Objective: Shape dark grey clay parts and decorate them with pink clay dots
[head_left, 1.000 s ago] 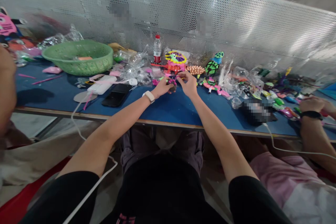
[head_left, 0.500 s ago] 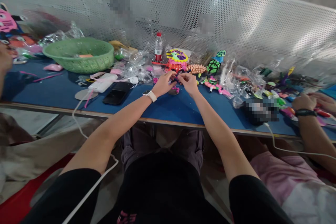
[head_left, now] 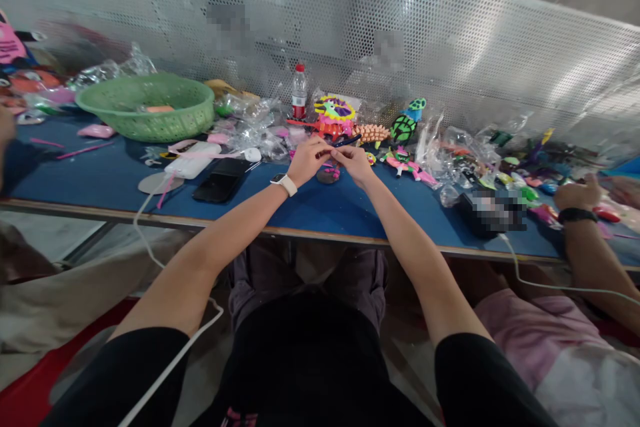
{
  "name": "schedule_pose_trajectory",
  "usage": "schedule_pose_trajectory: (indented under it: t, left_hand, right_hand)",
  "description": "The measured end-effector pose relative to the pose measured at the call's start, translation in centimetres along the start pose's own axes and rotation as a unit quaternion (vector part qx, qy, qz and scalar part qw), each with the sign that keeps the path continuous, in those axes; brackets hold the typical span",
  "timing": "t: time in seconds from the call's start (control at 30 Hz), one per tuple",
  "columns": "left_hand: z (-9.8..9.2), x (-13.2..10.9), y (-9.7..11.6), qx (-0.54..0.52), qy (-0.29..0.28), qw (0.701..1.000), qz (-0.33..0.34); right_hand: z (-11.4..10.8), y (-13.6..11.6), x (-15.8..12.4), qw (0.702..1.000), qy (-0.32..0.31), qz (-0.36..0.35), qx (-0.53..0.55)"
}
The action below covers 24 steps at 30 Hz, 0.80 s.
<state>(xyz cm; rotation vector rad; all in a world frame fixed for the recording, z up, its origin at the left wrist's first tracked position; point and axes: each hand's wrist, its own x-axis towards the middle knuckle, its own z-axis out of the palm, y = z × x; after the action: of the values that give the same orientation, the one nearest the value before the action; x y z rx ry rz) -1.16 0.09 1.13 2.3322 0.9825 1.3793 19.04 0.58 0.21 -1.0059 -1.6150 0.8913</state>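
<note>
Over the blue table (head_left: pixel 300 213), my left hand (head_left: pixel 308 161) and my right hand (head_left: pixel 355 163) meet with fingertips pinched together. Whatever they pinch is too small and covered to name. A thin dark, stick-like piece (head_left: pixel 349 141) shows just above the right fingers; whether it is held I cannot tell. Below the fingertips lies a small round disc (head_left: pixel 327 178) with bright pink bits (head_left: pixel 332 172) on it. Right behind my hands stand coloured clay-like figures: a red one with a yellow and purple frill (head_left: pixel 334 110), an orange bumpy one (head_left: pixel 371 133) and a green-and-black turtle (head_left: pixel 404 127).
A green basket (head_left: pixel 150 127), a white power bank (head_left: pixel 191 161) with a cable and a black phone (head_left: pixel 223 180) lie to the left. A red-capped bottle (head_left: pixel 299 90) stands behind. Clear wrappers (head_left: pixel 463 147) and a black box (head_left: pixel 487 210) lie right, near a co-worker's hand (head_left: pixel 577 195).
My fingertips have come closer together and sit slightly lower, uncovering more of the dark stick-like piece. The view has shifted slightly. At the right, the co-worker's hands have moved.
</note>
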Motion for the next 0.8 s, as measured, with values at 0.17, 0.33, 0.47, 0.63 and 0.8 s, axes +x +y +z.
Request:
schedule_pose_trajectory:
  t: [0.17,0.33,0.47,0.63,0.8]
  left_hand:
    - [-0.2,0.2,0.0,-0.01,-0.008,1.0,-0.012]
    - [-1.2,0.6,-1.7,-0.034,0.063,0.993,-0.095]
    - [-1.6,0.8,-3.2,-0.045,0.064,0.99,-0.114]
    - [-1.2,0.6,-3.4,-0.074,0.0,0.989,-0.126]
    - [-1.2,0.2,-3.5,-0.063,-0.083,0.986,-0.128]
  right_hand:
    - [-0.2,0.4,0.8,0.999,0.001,0.026,0.026]
    - [-2.7,1.1,2.2,0.982,0.178,0.053,0.032]
    - [-4.6,1.5,2.4,0.976,0.206,0.065,0.034]
    - [-4.0,1.4,2.1,0.987,0.144,0.068,0.006]
    - [-3.8,0.6,1.1,0.984,0.051,0.051,-0.165]
